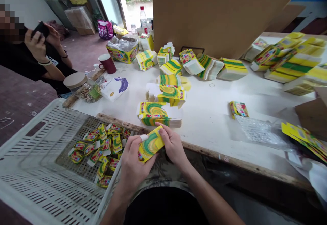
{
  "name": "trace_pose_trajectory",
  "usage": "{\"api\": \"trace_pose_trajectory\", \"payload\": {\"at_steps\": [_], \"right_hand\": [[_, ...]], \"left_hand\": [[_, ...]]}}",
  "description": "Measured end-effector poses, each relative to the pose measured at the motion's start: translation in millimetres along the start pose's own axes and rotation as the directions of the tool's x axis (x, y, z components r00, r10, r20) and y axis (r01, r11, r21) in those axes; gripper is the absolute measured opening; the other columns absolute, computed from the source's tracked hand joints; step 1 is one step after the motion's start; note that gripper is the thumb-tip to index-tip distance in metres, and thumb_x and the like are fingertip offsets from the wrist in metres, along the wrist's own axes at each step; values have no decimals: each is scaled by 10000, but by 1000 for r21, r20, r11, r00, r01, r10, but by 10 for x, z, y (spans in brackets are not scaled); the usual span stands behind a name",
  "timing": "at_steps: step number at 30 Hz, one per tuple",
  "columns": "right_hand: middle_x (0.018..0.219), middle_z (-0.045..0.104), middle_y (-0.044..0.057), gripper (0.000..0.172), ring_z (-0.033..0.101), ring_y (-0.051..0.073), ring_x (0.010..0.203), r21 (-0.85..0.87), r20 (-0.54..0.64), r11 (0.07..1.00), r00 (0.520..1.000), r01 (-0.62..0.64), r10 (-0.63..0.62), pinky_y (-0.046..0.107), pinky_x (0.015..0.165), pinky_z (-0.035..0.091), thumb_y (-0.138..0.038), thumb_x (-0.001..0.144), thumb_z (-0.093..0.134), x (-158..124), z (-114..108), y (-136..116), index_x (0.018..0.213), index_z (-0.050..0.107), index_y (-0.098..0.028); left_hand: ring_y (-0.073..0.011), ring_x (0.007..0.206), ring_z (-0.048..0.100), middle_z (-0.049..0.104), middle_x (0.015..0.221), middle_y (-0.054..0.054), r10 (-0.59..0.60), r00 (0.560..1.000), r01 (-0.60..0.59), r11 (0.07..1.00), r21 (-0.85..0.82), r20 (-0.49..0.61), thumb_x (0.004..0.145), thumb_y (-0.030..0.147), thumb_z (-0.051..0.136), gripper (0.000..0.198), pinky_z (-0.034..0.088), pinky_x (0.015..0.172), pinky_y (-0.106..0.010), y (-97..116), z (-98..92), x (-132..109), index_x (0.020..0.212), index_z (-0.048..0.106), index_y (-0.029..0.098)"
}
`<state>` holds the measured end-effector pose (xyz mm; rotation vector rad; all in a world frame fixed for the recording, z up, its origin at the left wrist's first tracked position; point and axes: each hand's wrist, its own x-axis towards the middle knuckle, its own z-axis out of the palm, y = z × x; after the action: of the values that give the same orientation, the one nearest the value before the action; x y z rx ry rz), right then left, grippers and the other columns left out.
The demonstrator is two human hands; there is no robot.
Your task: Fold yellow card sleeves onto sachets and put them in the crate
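Observation:
A yellow-and-green printed carton (152, 144) is held between both hands, over the table's front edge. My left hand (135, 160) wraps its left end and lower side, with white tape on one finger. My right hand (173, 144) grips the right end, thumb on the printed face. Just beyond lies a stack of flat cartons (155, 113), with another stack (168, 94) behind it. Several small folded cartons (106, 145) lie in the white plastic crate (46, 170) left of my hands.
More carton stacks (211, 67) line the back, below a large cardboard sheet (217, 17). A mug (107, 64), a lidded jar (83, 88) and a tissue pack (114, 89) stand at left. Clear plastic (260, 131) and one small box (238, 109) lie right. Another person (38, 54) holds a dark device.

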<state>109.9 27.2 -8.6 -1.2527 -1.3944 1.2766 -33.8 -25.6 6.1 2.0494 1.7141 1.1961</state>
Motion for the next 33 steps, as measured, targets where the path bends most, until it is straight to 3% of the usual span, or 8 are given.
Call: {"api": "trace_pose_trajectory", "payload": {"at_steps": [5,10,15,19,22,26,30,33], "right_hand": [[1039,718,93,419,670,235,895,-257,28,963,997,79,-74,342,779,511,-371,974,366,6,-18,-117,1271,590,-179],[1144,641,135,425,600,263,1037,-473,-25,854,966,217,-259,389,894,483,-334,933,489,244,-156,-290,1314,508,-146],[1027,608,182,199,550,320,986,-769,-90,633,966,87,-243,442,868,446,-239,848,625,609,-224,-257,1006,641,-119],[962,618,129,149,554,280,948,-763,-73,637,964,110,-255,398,848,432,-172,816,647,672,-233,-247,947,582,-148],[859,607,52,199,566,218,806,-686,-58,712,963,151,-261,332,746,432,-164,800,655,513,-262,-317,936,510,-174],[728,524,-38,249,494,136,616,-327,154,928,979,181,-137,252,585,374,-178,763,673,89,-207,-355,850,442,-214],[718,479,-45,243,455,120,645,11,308,999,951,32,-33,235,594,385,-193,757,665,-288,-2,-282,779,424,-214],[800,517,-29,308,479,129,720,142,310,988,951,-62,16,241,640,410,-239,705,733,-361,120,-225,842,459,-209]], "left_hand": [[-227,959,573,552,1024,-74,11,999,-9,999,33,-36,748,281,725,453,493,851,-340,-74,-56,9,1131,501,191],[-304,938,598,604,996,-106,-110,993,92,935,342,34,742,591,656,577,494,848,-459,-548,-667,74,1125,534,177],[-432,1188,478,544,1231,-241,-290,957,234,805,545,16,738,753,482,765,371,989,-613,-890,-1026,41,1149,537,110],[-313,1092,591,637,1154,-121,-417,876,398,909,125,242,727,589,651,590,431,993,-497,-735,-688,10,1159,552,199],[-283,1050,620,655,1141,-123,-398,810,546,779,-308,430,690,499,746,606,467,962,-463,-459,-258,13,1182,550,206],[-299,1113,574,612,1172,-131,-384,893,375,348,-859,235,603,674,732,738,484,942,-424,-50,218,65,1151,570,207],[-187,797,598,589,795,-37,-616,784,142,59,-988,76,750,654,598,465,526,770,-303,236,347,194,861,615,202],[-117,610,508,481,661,19,-707,704,92,11,-996,58,742,626,635,438,497,627,-222,262,294,278,780,580,194]]}}
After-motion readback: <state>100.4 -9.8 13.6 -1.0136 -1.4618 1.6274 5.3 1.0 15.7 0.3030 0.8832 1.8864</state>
